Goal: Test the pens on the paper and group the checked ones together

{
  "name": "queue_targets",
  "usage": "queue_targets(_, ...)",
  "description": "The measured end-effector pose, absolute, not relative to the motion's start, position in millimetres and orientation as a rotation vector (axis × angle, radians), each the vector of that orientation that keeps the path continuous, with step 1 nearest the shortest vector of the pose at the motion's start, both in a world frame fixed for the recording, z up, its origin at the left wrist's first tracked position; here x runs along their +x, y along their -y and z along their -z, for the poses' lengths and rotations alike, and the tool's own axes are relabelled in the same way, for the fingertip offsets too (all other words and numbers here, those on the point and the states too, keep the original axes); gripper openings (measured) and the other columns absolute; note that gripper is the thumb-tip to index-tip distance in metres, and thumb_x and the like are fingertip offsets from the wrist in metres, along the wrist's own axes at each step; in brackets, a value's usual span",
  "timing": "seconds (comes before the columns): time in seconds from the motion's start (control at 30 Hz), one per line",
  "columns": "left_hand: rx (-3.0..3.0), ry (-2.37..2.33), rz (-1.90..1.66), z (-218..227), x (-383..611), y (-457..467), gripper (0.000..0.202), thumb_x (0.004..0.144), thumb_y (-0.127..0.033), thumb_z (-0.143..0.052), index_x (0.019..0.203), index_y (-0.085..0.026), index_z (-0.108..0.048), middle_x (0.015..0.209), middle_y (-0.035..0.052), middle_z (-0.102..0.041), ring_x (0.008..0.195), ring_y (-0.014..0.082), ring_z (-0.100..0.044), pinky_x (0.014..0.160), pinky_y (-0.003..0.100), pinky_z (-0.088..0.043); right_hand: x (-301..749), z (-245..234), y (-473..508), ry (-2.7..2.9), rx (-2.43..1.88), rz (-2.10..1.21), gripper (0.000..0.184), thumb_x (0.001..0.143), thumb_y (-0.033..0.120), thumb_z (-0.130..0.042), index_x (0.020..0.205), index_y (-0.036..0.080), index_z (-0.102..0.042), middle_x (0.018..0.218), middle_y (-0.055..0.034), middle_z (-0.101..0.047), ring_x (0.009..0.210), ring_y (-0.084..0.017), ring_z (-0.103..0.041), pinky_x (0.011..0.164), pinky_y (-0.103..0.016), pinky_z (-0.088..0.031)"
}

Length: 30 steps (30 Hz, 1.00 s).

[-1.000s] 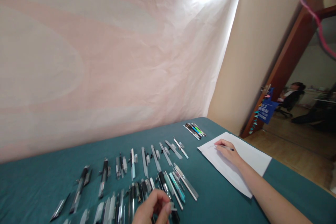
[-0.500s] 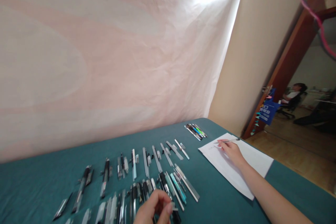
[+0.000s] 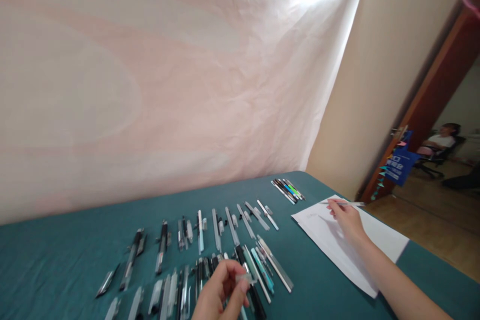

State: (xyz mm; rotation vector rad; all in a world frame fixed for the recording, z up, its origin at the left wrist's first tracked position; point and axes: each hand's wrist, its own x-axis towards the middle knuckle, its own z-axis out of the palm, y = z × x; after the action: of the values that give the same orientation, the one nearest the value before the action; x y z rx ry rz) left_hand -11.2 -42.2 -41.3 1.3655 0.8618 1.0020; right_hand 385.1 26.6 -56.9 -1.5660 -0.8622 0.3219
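My right hand (image 3: 347, 220) grips a slim pen (image 3: 352, 204) over the white paper sheets (image 3: 326, 240), its shaft lying almost level. Whether the tip touches the paper I cannot tell; faint marks show to its left. Lower down, my left hand (image 3: 223, 292) is closed, thumb and forefinger pinching a small clear pen cap (image 3: 245, 277). Beneath and around it lie black pens (image 3: 255, 300), a turquoise pen (image 3: 262, 267) and a white pen (image 3: 275, 267). The left hand's lower part is cut off by the frame.
Separated pens and caps, such as a clear pen (image 3: 216, 230), lie in rows on the green cloth (image 3: 56, 255). A bundle of coloured pens (image 3: 288, 190) sits near the far edge. Beyond an open doorway, a person (image 3: 442, 140) sits on a chair.
My view has turned slightly left, so things sit further right. My right hand has shifted a little right over the paper with the pen. The left hand keeps its pinch.
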Motion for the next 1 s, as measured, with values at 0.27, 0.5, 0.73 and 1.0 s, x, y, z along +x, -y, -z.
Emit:
queue_targets(0.27,1.146,-0.868,-1.091,23.7,-24.8,35.4,0.026,0.078,-0.041,-0.054,0.086,-0.017,-0.047,0.075,-0.0003,-0.053,0.064,0.0120,-0.050,0.064,0.025,-0.040,238.4,4.9,0.3,1.176,-1.211,-1.009,0.033,0.077,0.044,-0.056,0.091,0.014,-0.063,0.073,-0.0052,-0.062,0.056,-0.012,-0.049,0.051,-0.025,-0.039)
queue_targets(0.5,1.115,-0.844,-1.066,22.7,-26.6,37.7,0.021,0.080,-0.036,-0.054,0.087,-0.017,-0.047,0.076,-0.0002,-0.055,0.065,0.0119,-0.051,0.065,0.025,-0.039,162.0,1.8,43.7,1.213,-1.145,-1.244,0.029,0.085,0.041,-0.049,0.088,0.015,-0.063,0.070,-0.0024,-0.062,0.050,-0.008,-0.044,0.050,-0.023,-0.035)
queue_targets(0.73,1.091,-0.807,-1.037,18.8,-26.2,43.2,0.019,0.080,-0.035,-0.054,0.084,-0.017,-0.048,0.075,-0.0008,-0.054,0.064,0.0115,-0.051,0.064,0.025,-0.040,161.1,7.5,45.2,1.210,-1.140,-1.284,0.029,0.085,0.041,-0.048,0.088,0.015,-0.061,0.070,-0.0026,-0.062,0.048,-0.008,-0.043,0.048,-0.022,-0.033)
queue_targets(1.0,1.094,-0.782,-1.028,21.3,-24.8,44.3,0.026,0.079,-0.039,-0.055,0.089,-0.016,-0.049,0.074,-0.0008,-0.055,0.062,0.0110,-0.051,0.062,0.024,-0.040,151.6,14.6,49.9,1.214,-1.142,-1.329,0.032,0.081,0.043,-0.052,0.090,0.015,-0.064,0.071,-0.0043,-0.064,0.048,-0.008,-0.045,0.046,-0.022,-0.036)
